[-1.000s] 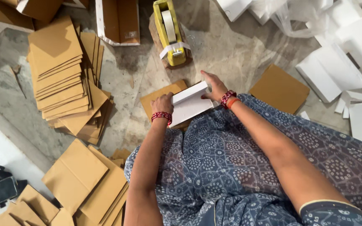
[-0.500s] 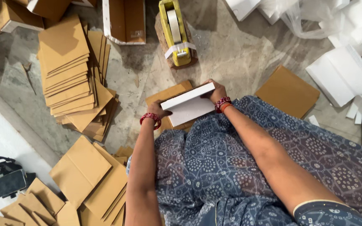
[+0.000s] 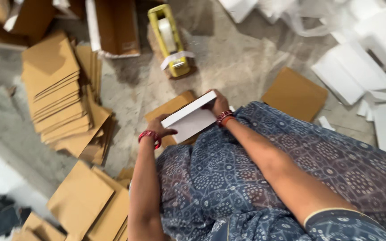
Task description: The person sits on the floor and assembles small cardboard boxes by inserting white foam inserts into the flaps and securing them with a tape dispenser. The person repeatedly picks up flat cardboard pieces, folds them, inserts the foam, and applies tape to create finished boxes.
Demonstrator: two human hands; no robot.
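We hold a white box [image 3: 192, 119] between both hands, just above the lap and over a brown card [image 3: 171, 107] that lies on the floor. The left hand [image 3: 161, 129] grips the near left corner, with the thumb on the top face and the fingers curled under. The right hand [image 3: 219, 103] closes over the far right end, with the fingers wrapped around the edge. So neither hand is spread; each one pinches an end of the box.

The box is flat and thin, with sharp edges. We judge that it is light and stiff, probably of cardboard, and that its smooth white skin can slip a little and can take dents at the corners. For this reason the best hold seems to be at the two short ends, as now, with the thumbs on top, not in the middle of the face, which may bend.

Past the box, a yellow tape dispenser [image 3: 169, 41] stands near the far edge of the floor. A stack of brown cards [image 3: 59, 96] lies at the left, and more cards [image 3: 83, 203] lie near the left knee. A single brown card [image 3: 295, 93] lies to the right, and white boxes [image 3: 351, 71] are piled at the far right corner.
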